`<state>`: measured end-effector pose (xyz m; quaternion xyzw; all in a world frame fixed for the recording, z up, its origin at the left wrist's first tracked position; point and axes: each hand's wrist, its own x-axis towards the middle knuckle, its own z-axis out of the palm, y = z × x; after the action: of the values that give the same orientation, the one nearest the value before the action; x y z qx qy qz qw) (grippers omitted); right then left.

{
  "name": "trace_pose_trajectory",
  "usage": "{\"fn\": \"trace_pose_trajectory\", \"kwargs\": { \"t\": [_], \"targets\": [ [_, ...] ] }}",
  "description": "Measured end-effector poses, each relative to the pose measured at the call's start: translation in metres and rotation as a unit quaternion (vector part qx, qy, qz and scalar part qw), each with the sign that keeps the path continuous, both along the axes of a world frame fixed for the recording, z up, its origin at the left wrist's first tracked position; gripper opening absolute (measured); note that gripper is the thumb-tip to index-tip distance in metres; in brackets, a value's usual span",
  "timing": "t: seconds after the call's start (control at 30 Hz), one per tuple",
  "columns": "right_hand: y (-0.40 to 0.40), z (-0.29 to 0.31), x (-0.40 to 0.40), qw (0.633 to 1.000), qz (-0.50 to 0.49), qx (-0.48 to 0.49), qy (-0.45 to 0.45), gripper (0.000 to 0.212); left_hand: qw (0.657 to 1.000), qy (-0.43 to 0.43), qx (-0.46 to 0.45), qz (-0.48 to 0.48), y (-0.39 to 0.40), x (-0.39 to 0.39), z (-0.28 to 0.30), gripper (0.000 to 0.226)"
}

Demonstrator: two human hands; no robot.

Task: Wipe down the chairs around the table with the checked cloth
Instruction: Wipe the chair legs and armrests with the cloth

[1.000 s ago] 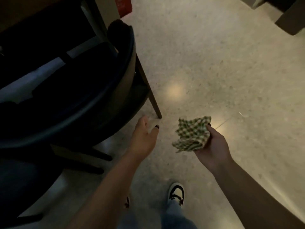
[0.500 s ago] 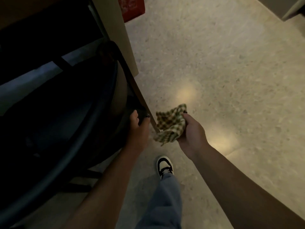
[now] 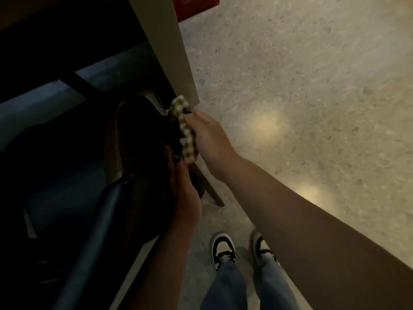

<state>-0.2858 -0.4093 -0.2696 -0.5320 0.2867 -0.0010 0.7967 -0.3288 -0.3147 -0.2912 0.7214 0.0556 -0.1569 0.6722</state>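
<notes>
Right hand point(image 3: 207, 135) clamped on the checked cloth point(image 3: 184, 128), fingers curled round the bunched fabric, pressing it against the outer edge of the dark chair point(image 3: 134, 166) backrest. Cloth sits at the top right end of the backrest, just beside the pale table leg point(image 3: 169, 52).

Left hand point(image 3: 185, 198) grips the same backrest edge just below the cloth, fingers wrapped over the rim, dark nail polish visible. Both forearms bare.

Chair: dark curved back, glossy upholstery, brown wooden leg point(image 3: 212, 193) angling down to the floor behind the left hand. Seat area mostly in shadow, detail hard to read. Chair is tucked against the table, whose underside fills the upper left, very dark.

Floor point(image 3: 301, 86): pale speckled terrazzo-type surface, slightly glossy, two warm light reflections on it to the right of the hands. Red box or panel point(image 3: 194, 5) at the top edge, just behind the table leg, contents unreadable.

Person standing: blue jeans point(image 3: 225, 287), black-and-white sneakers point(image 3: 223, 249) side by side on the floor, near the chair.
</notes>
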Motion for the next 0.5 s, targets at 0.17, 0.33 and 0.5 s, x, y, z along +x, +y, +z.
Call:
{"fn": "trace_pose_trajectory", "kwargs": {
  "t": [0.17,0.33,0.5],
  "targets": [
    [0.017,-0.041,0.021,0.999,0.038,0.015,0.025,0.023,0.999,0.010,0.020,-0.023,0.007,0.001,-0.009,0.059],
    [0.018,-0.091,0.013,0.985,0.055,0.047,0.159,0.028,0.998,0.018,0.050,-0.033,0.005,-0.003,-0.010,0.049],
    [0.025,-0.145,0.004,0.945,0.010,0.088,0.314,0.041,0.998,0.006,0.045,-0.037,0.009,-0.003,-0.017,0.049]
  ]
}}
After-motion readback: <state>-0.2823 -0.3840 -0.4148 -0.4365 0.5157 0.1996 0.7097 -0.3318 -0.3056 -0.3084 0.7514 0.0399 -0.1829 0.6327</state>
